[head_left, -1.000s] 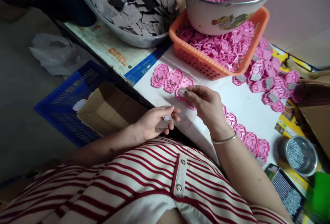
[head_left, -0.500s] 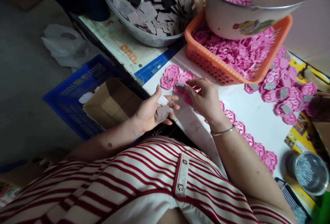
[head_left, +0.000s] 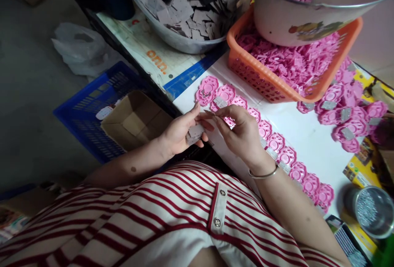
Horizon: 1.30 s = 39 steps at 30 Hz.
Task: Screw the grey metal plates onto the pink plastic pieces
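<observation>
The row of pink parts (head_left: 277, 142) is running diagonally across the white sheet (head_left: 314, 140), its upper end lying just beyond the fingertips of both hands. A grey plate (head_left: 220, 102) is resting on the second part from that end, close to the right hand (head_left: 241, 131); further plates are showing along the row's near edge.

The left hand (head_left: 183, 133) is lying half open, palm up, its curled fingers supporting a small stack of grey plates (head_left: 194, 133), with the thumb standing clear of them. The right hand is closing thumb and forefinger in a narrow pinch on a thin piece (head_left: 209, 112), seen nearly edge-on beside the left fingertips.

Behind the row, an orange basket (head_left: 261, 74) is holding loose pink pieces, and an enamel bowl (head_left: 273, 25) is sitting on top of these. A clear basin (head_left: 192, 45) is containing many more plates. To the right, a heap of pink parts (head_left: 353, 117) is lying near a metal bowl (head_left: 380, 222) of small silvery pieces. At lower level on the left, a blue crate (head_left: 76, 107) is holding a cardboard box (head_left: 135, 123), and a plastic bag (head_left: 80, 49) is lying beyond.
</observation>
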### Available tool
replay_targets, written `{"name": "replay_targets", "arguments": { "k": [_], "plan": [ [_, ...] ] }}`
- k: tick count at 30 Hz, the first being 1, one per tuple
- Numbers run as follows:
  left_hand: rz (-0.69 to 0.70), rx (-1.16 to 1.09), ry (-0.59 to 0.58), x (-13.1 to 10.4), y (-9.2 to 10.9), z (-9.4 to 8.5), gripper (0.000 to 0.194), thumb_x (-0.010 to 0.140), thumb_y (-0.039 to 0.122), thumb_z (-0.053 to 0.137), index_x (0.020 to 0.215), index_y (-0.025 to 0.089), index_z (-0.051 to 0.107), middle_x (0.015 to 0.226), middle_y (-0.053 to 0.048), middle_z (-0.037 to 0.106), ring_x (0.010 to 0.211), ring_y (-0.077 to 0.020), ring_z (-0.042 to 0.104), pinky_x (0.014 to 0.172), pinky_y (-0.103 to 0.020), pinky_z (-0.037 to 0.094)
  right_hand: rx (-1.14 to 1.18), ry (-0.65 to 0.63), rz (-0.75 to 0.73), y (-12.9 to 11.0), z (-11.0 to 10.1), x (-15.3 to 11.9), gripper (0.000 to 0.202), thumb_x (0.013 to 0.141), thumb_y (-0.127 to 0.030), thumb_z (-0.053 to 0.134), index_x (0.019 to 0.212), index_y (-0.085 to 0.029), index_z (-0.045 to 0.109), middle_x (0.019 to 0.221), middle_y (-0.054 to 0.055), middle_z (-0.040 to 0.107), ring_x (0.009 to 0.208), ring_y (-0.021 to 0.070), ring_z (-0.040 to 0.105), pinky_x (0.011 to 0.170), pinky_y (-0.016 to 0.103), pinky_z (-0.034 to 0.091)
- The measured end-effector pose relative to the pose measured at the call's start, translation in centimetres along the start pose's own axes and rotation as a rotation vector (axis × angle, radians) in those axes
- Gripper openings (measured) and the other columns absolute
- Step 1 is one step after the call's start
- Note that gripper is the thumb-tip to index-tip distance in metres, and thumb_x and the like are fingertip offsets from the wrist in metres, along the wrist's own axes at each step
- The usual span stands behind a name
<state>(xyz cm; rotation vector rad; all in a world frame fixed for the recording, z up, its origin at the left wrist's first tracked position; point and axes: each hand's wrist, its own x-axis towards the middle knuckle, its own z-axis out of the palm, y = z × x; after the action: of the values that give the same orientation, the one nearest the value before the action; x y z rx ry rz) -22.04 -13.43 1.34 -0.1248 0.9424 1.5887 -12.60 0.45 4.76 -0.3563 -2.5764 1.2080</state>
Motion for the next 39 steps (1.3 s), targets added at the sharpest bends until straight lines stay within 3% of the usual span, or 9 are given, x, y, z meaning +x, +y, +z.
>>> {"name": "replay_targets", "arguments": {
  "k": [6, 9, 12, 15, 21, 27, 33, 36, 39],
  "plan": [
    [-0.065, -0.035, -0.044, -0.5, 0.6, -0.2, 0.023, 0.091, 0.033, 0.062, 0.080, 0.013, 0.067, 0.060, 0.000, 0.061, 0.042, -0.0085, 0.056, 0.033, -0.014, 0.042, 0.068, -0.085, -0.234, 0.5, -0.6, 0.2, 0.014, 0.088, -0.035, 0.064, 0.087, -0.024, 0.072, 0.100, 0.007, 0.062, 0.098, 0.0177, 0.061, 0.083, 0.034, 0.053],
    [0.065, -0.054, 0.014, -0.4, 0.5, -0.1, 0.007, 0.083, 0.015, 0.068, 0.076, 0.013, 0.065, 0.057, 0.002, 0.060, 0.044, -0.0059, 0.055, 0.036, -0.010, 0.040, 0.075, -0.068, -0.185, 1.1, -0.6, 0.3, 0.015, 0.090, -0.035, 0.062, 0.094, -0.025, 0.073, 0.099, 0.006, 0.064, 0.096, 0.0171, 0.063, 0.083, 0.035, 0.053],
    [0.218, -0.084, 0.142, 0.1, 0.1, -0.1, 0.007, 0.081, 0.013, 0.068, 0.077, 0.013, 0.063, 0.060, 0.002, 0.062, 0.048, -0.0056, 0.057, 0.042, -0.011, 0.045, 0.030, -0.030, -0.123, 0.7, -0.3, 0.2, 0.028, 0.089, -0.039, 0.063, 0.112, -0.023, 0.067, 0.101, 0.008, 0.066, 0.094, 0.0182, 0.063, 0.083, 0.035, 0.054],
    [0.306, -0.122, 0.161, 0.6, -0.2, -0.3, 0.008, 0.079, 0.015, 0.072, 0.077, 0.013, 0.064, 0.064, 0.001, 0.065, 0.054, -0.0072, 0.061, 0.051, -0.015, 0.052, -0.243, -0.138, -0.224, -0.5, 0.1, 0.2, 0.040, 0.089, -0.041, 0.061, 0.119, -0.016, 0.064, 0.104, 0.013, 0.065, 0.093, 0.0220, 0.060, 0.082, 0.039, 0.053],
    [0.242, -0.126, 0.172, 0.6, -0.1, -0.9, 0.012, 0.081, 0.021, 0.073, 0.083, 0.013, 0.065, 0.071, 0.000, 0.068, 0.056, -0.0097, 0.064, 0.050, -0.019, 0.055, -0.622, -0.315, -0.310, -1.9, 0.0, 1.0, 0.039, 0.094, -0.041, 0.051, 0.115, -0.010, 0.064, 0.100, 0.016, 0.066, 0.090, 0.0255, 0.058, 0.081, 0.042, 0.049],
    [0.207, -0.202, 0.277, 0.2, 0.6, -1.2, 0.014, 0.094, 0.023, 0.058, 0.085, 0.014, 0.064, 0.066, 0.001, 0.063, 0.050, -0.0068, 0.061, 0.045, -0.015, 0.049, -0.513, -0.079, -0.195, 1.1, 0.0, 3.9, 0.032, 0.094, -0.038, 0.052, 0.110, -0.015, 0.068, 0.104, 0.013, 0.067, 0.095, 0.0245, 0.059, 0.085, 0.040, 0.048],
    [0.227, -0.174, 0.315, 0.2, 1.5, -1.4, 0.014, 0.091, 0.023, 0.061, 0.082, 0.014, 0.063, 0.065, 0.002, 0.062, 0.048, -0.0068, 0.059, 0.044, -0.015, 0.048, -0.488, -0.001, -0.107, 3.5, 0.5, 5.3, 0.038, 0.087, -0.037, 0.064, 0.117, -0.014, 0.067, 0.113, 0.015, 0.065, 0.101, 0.0276, 0.059, 0.091, 0.044, 0.050],
    [0.361, -0.121, 0.350, -0.1, 3.9, -1.0, 0.017, 0.093, 0.025, 0.060, 0.079, 0.015, 0.062, 0.062, 0.003, 0.059, 0.047, -0.0056, 0.056, 0.042, -0.015, 0.043, -0.469, 0.063, -0.147, 3.5, -1.2, 3.6, 0.034, 0.089, -0.040, 0.061, 0.114, -0.017, 0.068, 0.110, 0.014, 0.066, 0.101, 0.0264, 0.061, 0.090, 0.045, 0.051],
    [0.629, 0.044, 0.330, 0.1, 8.3, 0.2, 0.022, 0.098, 0.024, 0.054, 0.078, 0.017, 0.059, 0.058, 0.006, 0.055, 0.047, -0.0042, 0.052, 0.040, -0.016, 0.036, -0.461, 0.118, -0.169, 3.2, -4.0, 0.7, 0.029, 0.089, -0.036, 0.062, 0.111, -0.018, 0.068, 0.109, 0.014, 0.066, 0.101, 0.0249, 0.063, 0.088, 0.044, 0.053]
  ]
}}
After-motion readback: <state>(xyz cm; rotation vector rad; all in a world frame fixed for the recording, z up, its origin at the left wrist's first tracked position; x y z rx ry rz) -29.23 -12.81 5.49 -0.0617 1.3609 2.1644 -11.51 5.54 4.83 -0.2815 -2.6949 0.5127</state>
